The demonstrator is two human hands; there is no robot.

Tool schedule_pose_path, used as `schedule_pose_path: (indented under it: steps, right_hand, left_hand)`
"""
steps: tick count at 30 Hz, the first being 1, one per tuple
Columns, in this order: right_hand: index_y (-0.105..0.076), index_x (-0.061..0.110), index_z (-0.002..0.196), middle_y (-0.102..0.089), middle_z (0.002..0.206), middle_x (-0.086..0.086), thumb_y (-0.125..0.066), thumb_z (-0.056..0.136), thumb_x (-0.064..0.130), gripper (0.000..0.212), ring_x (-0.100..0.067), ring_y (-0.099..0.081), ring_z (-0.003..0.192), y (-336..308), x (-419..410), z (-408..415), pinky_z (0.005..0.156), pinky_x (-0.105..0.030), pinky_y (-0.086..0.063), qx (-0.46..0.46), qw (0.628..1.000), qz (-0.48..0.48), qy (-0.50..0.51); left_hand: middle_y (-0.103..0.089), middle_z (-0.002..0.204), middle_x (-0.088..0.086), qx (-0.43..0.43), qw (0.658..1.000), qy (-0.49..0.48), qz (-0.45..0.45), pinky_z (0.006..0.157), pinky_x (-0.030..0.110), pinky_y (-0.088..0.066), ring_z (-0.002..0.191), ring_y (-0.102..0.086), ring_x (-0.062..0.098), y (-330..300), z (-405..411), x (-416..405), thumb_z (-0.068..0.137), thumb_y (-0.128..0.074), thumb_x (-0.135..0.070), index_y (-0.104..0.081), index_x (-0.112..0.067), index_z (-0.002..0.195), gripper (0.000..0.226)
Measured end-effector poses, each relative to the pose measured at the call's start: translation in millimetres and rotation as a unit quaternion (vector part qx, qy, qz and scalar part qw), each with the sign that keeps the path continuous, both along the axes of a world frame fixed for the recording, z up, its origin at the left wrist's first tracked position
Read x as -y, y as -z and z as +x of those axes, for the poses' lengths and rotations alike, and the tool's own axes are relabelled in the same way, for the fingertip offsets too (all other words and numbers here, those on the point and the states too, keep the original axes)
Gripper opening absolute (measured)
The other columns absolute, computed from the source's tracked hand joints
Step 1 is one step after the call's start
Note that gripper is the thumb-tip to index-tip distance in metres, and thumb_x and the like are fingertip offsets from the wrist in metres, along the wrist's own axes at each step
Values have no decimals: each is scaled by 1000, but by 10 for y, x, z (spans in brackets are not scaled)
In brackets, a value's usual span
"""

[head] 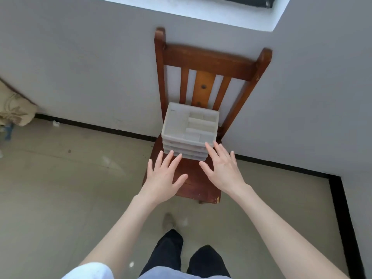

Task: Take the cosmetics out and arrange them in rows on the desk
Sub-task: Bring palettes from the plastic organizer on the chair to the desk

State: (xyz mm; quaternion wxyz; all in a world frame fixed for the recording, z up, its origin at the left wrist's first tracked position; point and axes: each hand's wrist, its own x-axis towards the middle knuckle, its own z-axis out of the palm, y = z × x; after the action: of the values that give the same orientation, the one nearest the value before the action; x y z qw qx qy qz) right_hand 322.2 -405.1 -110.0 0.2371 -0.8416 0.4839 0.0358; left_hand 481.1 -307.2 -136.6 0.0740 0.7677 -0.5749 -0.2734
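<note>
Organizer (190,127): white plastic, compartmented top tray above stacked drawers, standing on the rear of a wooden chair (203,184) seat, against the backrest slats. Chair backs onto a grey wall (80,67). Contents of the drawers cannot be made out.

Left hand (163,178): grip open, fingers spread, palm down, holding nothing, just short of the organizer's front.

Right hand (223,168): likewise open and spread, fingertips (208,147) at the organizer's front right corner; contact cannot be confirmed.

The white organizer (190,128) sits at the back of the chair seat (193,178), its rear against the chair's slatted backrest (203,85) and the wall behind. In front of the organizer bare seat lies open; floor spreads on both sides.
</note>
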Motion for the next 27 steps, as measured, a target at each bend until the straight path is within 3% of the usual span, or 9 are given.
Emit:
schedule_pose_path:
  steps: [4,9,11,14,20,23,27]
  right_hand:
    - [-13,22,149,-10,158,-7,-38,98,41,60,-19,-4,146,347,526,64,118,-43,1,-49,998,24,-20]
    - [-17,17,148,-16,156,-10,-41,97,35,60,-24,-8,145,849,1099,213,116,-47,-5,-81,994,11,-75]
    - [-14,15,149,-14,156,-12,-42,97,34,62,-25,-7,145,1074,1252,293,117,-46,-6,-93,990,5,-106]
    - [-9,13,149,-8,157,-12,-42,96,35,66,-26,-4,145,1383,1452,384,117,-43,-3,-104,983,-17,-151]
    - [-12,9,149,-11,157,-11,-43,97,26,63,-25,-9,145,1760,1597,347,117,-38,1,-78,981,-54,-170]
    - [-18,9,148,-17,156,-12,-45,96,19,60,-26,-16,144,1853,1612,317,117,-37,-1,-60,980,-76,-174]
    - [-23,8,147,-22,154,-12,-49,94,19,60,-27,-19,143,1927,1591,319,116,-38,-3,-40,982,-90,-161]
  left_hand:
    - [-9,157,-3,-133,985,-92,53,117,46,-3,144,6,19,336,58,422,94,-42,-46,-15,-30,147,62]
    - [-22,154,0,-316,918,-229,65,116,34,-16,143,-14,16,897,41,883,94,-45,-41,-24,-22,146,59]
    - [-28,152,0,-411,849,-326,69,111,31,-23,139,-26,13,1083,22,1076,96,-43,-40,-25,-19,145,57]
    - [-24,153,4,-555,694,-453,67,111,41,-24,139,-25,20,1351,7,1341,98,-34,-44,-18,-17,147,59]
    - [-37,144,10,-665,481,-571,-6,108,50,-26,136,-32,26,1723,-14,1709,98,-31,-43,-25,-9,143,57]
    - [-46,133,13,-690,421,-588,-35,101,48,-36,128,-43,27,1811,-17,1786,97,-36,-42,-39,-6,131,49]
    - [-47,130,12,-707,390,-588,-50,102,49,-35,129,-41,27,1884,-27,1784,95,-40,-42,-40,-5,132,52]
